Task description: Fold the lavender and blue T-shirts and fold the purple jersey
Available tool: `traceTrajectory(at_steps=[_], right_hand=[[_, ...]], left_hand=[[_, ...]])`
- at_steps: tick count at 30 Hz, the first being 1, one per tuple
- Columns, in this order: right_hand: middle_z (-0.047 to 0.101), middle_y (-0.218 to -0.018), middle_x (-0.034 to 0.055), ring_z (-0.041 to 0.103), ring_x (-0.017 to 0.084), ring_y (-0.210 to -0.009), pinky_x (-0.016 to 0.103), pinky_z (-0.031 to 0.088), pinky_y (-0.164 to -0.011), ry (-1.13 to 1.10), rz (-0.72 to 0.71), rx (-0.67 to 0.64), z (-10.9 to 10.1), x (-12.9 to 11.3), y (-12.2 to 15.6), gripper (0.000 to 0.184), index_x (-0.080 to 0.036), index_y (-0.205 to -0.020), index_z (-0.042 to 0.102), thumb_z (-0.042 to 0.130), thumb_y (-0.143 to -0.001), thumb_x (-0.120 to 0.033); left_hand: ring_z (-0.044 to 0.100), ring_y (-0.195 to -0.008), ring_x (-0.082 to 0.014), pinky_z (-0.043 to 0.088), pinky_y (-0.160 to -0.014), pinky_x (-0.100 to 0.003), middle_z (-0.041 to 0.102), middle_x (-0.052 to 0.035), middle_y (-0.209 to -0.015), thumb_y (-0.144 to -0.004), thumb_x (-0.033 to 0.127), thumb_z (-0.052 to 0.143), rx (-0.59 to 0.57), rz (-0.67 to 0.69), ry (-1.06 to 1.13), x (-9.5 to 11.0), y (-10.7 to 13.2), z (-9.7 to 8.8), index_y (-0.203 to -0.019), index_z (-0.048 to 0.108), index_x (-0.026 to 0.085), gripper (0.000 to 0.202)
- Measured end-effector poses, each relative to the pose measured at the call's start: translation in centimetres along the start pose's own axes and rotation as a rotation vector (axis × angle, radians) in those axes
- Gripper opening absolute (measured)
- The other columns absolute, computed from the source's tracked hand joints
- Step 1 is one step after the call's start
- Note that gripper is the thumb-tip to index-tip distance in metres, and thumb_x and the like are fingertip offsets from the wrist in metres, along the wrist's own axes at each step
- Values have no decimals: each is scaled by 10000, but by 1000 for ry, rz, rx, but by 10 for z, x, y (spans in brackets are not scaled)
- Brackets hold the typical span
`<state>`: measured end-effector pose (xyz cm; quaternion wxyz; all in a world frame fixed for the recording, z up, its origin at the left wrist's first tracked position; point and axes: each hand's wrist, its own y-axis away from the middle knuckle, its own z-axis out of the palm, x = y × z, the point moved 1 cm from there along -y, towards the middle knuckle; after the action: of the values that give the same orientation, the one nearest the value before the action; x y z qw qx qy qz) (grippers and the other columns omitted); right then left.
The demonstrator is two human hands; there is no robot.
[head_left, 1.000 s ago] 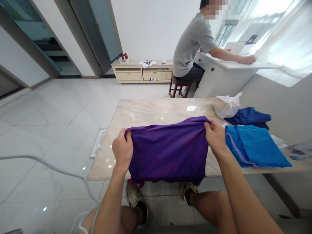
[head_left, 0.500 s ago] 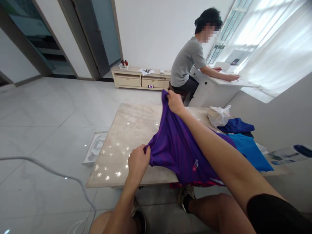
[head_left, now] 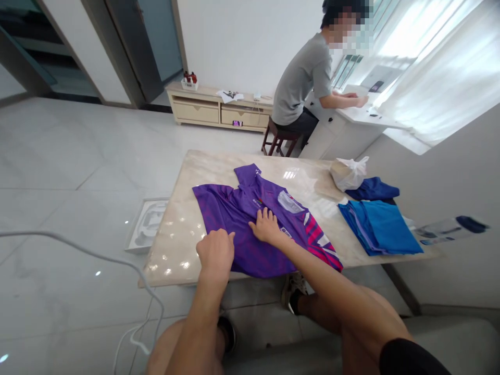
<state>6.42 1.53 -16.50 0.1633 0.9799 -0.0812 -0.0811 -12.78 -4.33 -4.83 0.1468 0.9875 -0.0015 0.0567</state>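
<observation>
A purple sports shirt (head_left: 234, 205) with pink and white panels lies spread out on the marble table (head_left: 187, 224), its collar toward the far side. My right hand (head_left: 266, 227) rests flat on the middle of the shirt, fingers spread. My left hand (head_left: 215, 251) sits on the shirt's near left edge with its fingers curled over the cloth.
A stack of folded blue garments (head_left: 380, 226) lies at the table's right, with a dark blue garment (head_left: 373, 189) and a white plastic bag (head_left: 347, 173) behind it. Another person (head_left: 302, 86) sits at a white desk beyond. A white tray (head_left: 146, 225) lies on the floor, a white cable (head_left: 117, 263) nearer left.
The shirt, first held up by both hands and then swung with my right hand raised, now lies flat on the table. My right hand has come down onto it.
</observation>
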Motion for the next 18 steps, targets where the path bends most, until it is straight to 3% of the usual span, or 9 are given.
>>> traceTrajectory(at_steps=[4,10,13,18], right_hand=[[113,-1822,326,147,498,-1700,651,154,-1351,-10,244,134,25,52,27,918,45,-1757,235,414,-1114,-585],[159,-1837,260,129,441,-1715,646,118,-1366,-124,542,357,51,101,58,860,26,-1758,274,238,-1128,-559],[238,-1829,226,186,395,-1709,618,113,-1376,-145,540,446,62,109,65,820,-9,-1747,347,150,-1131,-514],[217,-1842,195,163,385,-1713,615,102,-1380,-61,398,457,60,117,54,814,-32,-1749,360,205,-1125,-531]], left_hand=[[740,-1220,-351,618,-964,-431,754,-230,-1279,-1138,356,482,73,118,-11,11,-4,4,-1332,714,76,412],[611,-1454,-323,543,-1151,-398,644,-207,-1547,-1114,309,581,1,398,-53,27,-21,33,-1487,626,114,423],[579,-1497,-306,531,-1173,-400,597,-196,-1617,-1121,302,571,30,478,-47,30,-31,41,-1586,553,146,491],[580,-1479,-336,550,-1153,-458,627,-207,-1568,-1114,284,577,70,465,-107,29,-39,51,-1581,562,137,490]])
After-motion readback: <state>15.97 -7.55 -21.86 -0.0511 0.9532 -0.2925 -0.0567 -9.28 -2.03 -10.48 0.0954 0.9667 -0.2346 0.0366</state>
